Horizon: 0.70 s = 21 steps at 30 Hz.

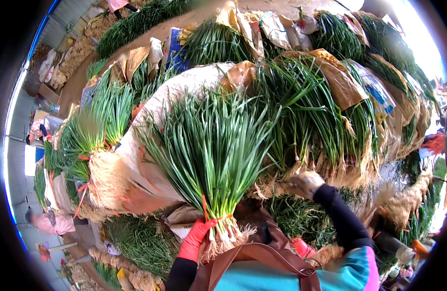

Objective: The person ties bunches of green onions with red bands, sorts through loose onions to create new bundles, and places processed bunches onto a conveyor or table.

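In the head view, my red-gloved left hand point(194, 240) is closed round the base of a green bundle point(211, 150), mid-frame, near its orange tie point(226, 217), probably so the leaves fan upward uncrushed. My right hand point(306, 184), right of centre, is at the root ends of the leafy pile point(301, 102); whether it grasps any, I cannot tell.

From here I see a grey wall point(16, 150) to the left, brown floor point(180, 22) beyond, and white glare point(427, 41) upper right.
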{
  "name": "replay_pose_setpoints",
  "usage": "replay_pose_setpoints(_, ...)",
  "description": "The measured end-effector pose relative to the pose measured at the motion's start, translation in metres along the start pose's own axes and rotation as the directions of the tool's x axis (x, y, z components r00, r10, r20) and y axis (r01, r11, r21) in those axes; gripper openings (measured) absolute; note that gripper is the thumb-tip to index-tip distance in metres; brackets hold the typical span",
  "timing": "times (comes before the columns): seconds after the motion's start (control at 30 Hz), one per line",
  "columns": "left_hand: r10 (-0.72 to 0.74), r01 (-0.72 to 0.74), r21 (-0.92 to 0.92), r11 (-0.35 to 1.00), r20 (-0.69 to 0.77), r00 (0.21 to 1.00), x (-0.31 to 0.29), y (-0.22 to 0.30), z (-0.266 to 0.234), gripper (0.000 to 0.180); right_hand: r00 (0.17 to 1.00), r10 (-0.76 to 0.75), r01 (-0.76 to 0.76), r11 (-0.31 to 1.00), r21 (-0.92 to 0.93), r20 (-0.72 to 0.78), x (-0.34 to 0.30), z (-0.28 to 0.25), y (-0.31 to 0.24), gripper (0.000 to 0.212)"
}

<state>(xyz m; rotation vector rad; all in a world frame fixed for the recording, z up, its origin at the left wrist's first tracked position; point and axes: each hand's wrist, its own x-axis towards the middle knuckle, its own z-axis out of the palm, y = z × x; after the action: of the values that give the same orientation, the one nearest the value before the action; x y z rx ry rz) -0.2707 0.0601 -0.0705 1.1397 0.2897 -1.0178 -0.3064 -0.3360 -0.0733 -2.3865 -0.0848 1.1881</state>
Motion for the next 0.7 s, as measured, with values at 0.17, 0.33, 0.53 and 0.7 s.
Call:
replay_pose_setpoints(0.17,-0.055,0.064,0.087,0.994,-0.096,0.994,-0.007,-0.018,-0.034,0.049,0.963,-0.232,-0.009,0.491,0.871,0.140,0.081,0.066,-0.088,0.051)
replay_pose_setpoints(0.33,0.142,-0.120,0.283,0.952,-0.060,0.988,-0.028,0.035,0.020,0.048,0.890,-0.444,-0.128,-0.469,0.874,-0.108,0.107,0.128,-0.174,0.045)
replay_pose_setpoints(0.53,0.296,-0.308,0.175,0.935,0.092,0.951,-0.044,0.044,0.016,0.045,0.891,-0.250,0.309,-0.276,0.910,-0.378,0.053,0.081,-0.217,0.046)
replay_pose_setpoints(0.7,0.336,-0.358,0.221,0.907,0.130,0.933,-0.068,0.100,0.000,0.048,0.869,-0.072,0.486,-0.067,0.872,-0.490,0.105,0.062,-0.223,0.038)
